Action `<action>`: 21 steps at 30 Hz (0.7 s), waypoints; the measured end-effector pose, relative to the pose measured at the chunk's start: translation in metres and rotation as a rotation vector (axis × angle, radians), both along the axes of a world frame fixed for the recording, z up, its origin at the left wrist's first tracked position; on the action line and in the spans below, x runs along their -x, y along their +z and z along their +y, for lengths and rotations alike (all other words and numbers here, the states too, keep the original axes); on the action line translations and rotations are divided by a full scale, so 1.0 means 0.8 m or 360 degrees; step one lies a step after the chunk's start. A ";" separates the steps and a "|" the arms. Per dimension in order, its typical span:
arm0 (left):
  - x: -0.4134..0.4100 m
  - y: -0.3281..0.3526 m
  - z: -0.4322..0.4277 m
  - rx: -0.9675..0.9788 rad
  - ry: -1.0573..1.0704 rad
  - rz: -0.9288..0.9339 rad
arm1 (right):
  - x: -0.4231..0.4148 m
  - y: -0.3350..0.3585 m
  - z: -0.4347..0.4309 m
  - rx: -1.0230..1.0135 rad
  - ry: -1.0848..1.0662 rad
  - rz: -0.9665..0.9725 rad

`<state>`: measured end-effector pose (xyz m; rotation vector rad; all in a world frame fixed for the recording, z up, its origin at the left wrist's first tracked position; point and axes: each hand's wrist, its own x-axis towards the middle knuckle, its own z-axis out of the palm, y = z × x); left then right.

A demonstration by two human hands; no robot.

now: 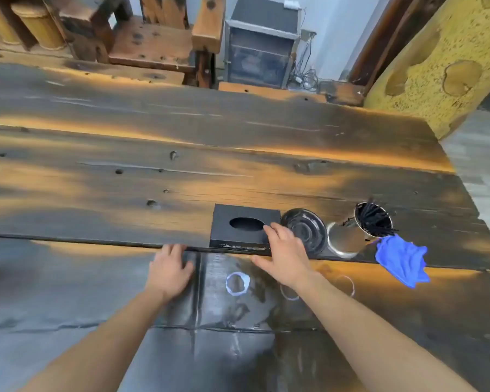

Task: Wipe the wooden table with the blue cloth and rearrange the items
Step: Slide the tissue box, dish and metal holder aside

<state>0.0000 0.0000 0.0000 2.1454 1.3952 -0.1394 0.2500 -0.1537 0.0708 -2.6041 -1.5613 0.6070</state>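
Left hand [171,268]: spread flat on tabletop [125,176], beside tissue box [242,227].
Right hand [285,254]: spread on the box's right edge.
Blue cloth [402,260]: right of box.

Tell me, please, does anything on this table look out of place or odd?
Yes: pale ring marks stain the wooden table near the hands, and the blue cloth lies crumpled beside the metal cup, unused.

The right hand [285,257] rested on the black box [242,226]; the blue cloth [402,260] lay at three o'clock; the left hand [170,268] lay flat on the counter [125,179].
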 end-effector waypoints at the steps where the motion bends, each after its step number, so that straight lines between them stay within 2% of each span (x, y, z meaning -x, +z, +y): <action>1: -0.009 -0.006 0.016 -0.0044 -0.0055 0.0018 | -0.007 -0.008 0.015 -0.0010 0.0033 -0.0002; 10: -0.095 -0.056 0.133 -0.0130 -0.0292 -0.0040 | -0.039 -0.066 0.086 0.0144 0.0215 -0.0170; 21: -0.146 -0.096 0.173 -0.0427 -0.0420 0.0108 | -0.052 -0.095 0.092 0.0000 0.0326 -0.0305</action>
